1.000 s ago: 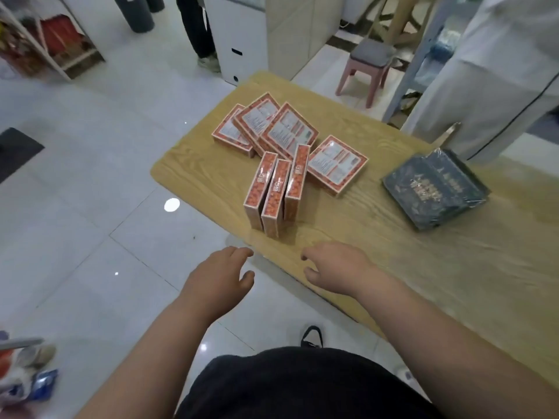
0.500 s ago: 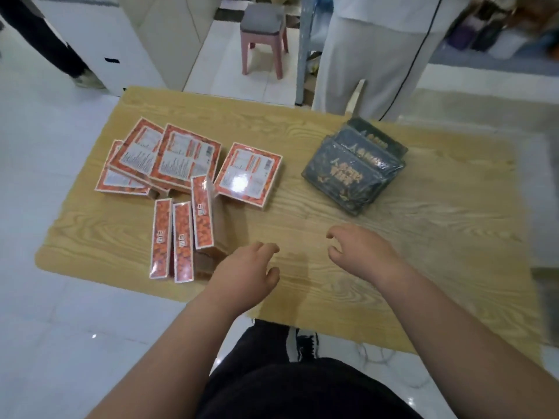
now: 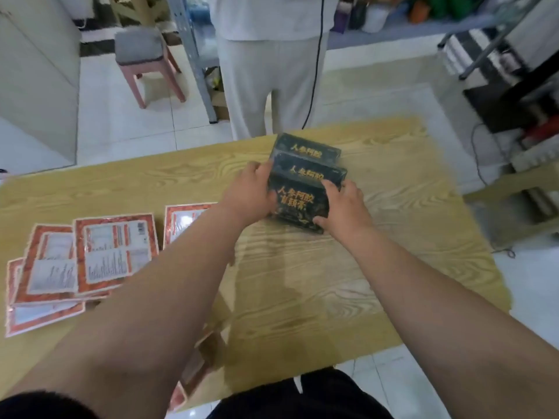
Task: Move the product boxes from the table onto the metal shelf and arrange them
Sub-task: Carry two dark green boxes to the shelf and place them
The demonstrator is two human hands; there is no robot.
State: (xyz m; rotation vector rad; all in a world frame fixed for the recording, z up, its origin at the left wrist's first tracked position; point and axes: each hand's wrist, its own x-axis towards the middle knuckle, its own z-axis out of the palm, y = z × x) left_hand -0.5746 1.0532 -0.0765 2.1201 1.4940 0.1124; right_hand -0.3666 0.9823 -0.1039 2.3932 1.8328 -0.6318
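Observation:
A stack of dark boxes [image 3: 304, 189] with gold lettering, wrapped in clear film, lies near the far edge of the wooden table [image 3: 332, 297]. My left hand [image 3: 248, 198] grips the stack's left side, fingers curled round its edge. My right hand [image 3: 344, 208] holds the right side and near corner. Several flat orange-and-white boxes [image 3: 113, 252] lie overlapping at the left of the table. My left forearm hides more orange boxes at the table's near edge [image 3: 202, 358].
A person in pale trousers [image 3: 269, 86] stands right behind the table's far edge. A pink stool [image 3: 145, 62] and a metal upright [image 3: 193, 55] stand behind on the left. A rack with cables [image 3: 514, 116] is at the right.
Both hands reached forward from the near edge and took hold of the dark stack. The view swung right, so the orange boxes now lie at the left.

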